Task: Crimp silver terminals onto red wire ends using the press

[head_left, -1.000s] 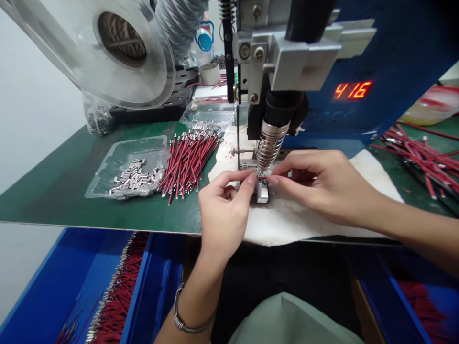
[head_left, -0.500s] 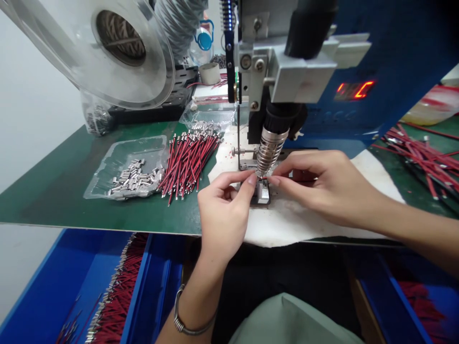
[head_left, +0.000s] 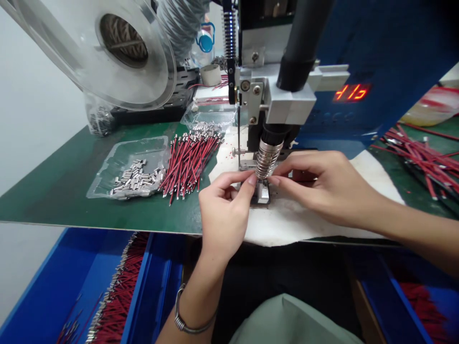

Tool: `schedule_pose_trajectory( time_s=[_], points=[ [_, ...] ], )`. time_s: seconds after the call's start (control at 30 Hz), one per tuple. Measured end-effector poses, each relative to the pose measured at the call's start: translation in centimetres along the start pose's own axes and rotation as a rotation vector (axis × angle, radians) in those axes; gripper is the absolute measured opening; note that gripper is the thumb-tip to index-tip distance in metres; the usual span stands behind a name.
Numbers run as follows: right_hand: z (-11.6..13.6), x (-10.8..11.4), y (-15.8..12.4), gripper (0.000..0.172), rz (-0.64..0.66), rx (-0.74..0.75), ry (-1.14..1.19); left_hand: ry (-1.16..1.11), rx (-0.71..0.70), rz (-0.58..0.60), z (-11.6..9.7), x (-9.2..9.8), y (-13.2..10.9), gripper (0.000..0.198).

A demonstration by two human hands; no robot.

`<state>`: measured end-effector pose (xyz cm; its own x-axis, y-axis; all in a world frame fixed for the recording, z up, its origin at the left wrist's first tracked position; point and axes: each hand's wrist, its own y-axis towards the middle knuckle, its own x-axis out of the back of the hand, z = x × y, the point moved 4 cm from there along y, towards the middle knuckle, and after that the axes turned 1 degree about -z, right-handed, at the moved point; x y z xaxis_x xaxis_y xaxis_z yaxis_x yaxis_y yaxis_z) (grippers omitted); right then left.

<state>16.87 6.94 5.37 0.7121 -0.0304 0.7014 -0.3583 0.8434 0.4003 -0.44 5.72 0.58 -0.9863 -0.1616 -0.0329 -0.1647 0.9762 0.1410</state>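
My left hand (head_left: pixel 227 203) is closed in a pinch at the left of a small metal fixture (head_left: pixel 263 193). Whatever lies between its thumb and index finger is too small and hidden to name. From the right, my right hand (head_left: pixel 315 184) pinches what looks like a thin red and black wire, mostly covered by the fingers. The two sets of fingertips are nearly together, just under the coil-wrapped metal tip (head_left: pixel 267 157) of a soldering machine (head_left: pixel 290 102). This tip hides the spot between the fingertips.
Left of the hands lie a bundle of red and black wires (head_left: pixel 190 165) and a clear tray (head_left: pixel 95 184) with metal terminals (head_left: pixel 138 179). More wires (head_left: pixel 426 162) lie at right. A blue bin (head_left: pixel 64 267) sits below the table edge. A large reel (head_left: pixel 158 71) stands back left.
The machine's head with the coil-wrapped tip has come down toward my fingertips. Its red display reads differently. Both hands have stayed in place.
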Motion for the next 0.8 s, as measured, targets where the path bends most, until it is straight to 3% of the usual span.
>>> schedule_pose_trajectory(
  time_s=[0.8],
  points=[
    [0.02, 0.12, 0.09, 0.015, 0.007, 0.007, 0.013, -0.007, 0.004, 0.01, 0.12, -0.1, 0.04, 0.025]
  ],
)
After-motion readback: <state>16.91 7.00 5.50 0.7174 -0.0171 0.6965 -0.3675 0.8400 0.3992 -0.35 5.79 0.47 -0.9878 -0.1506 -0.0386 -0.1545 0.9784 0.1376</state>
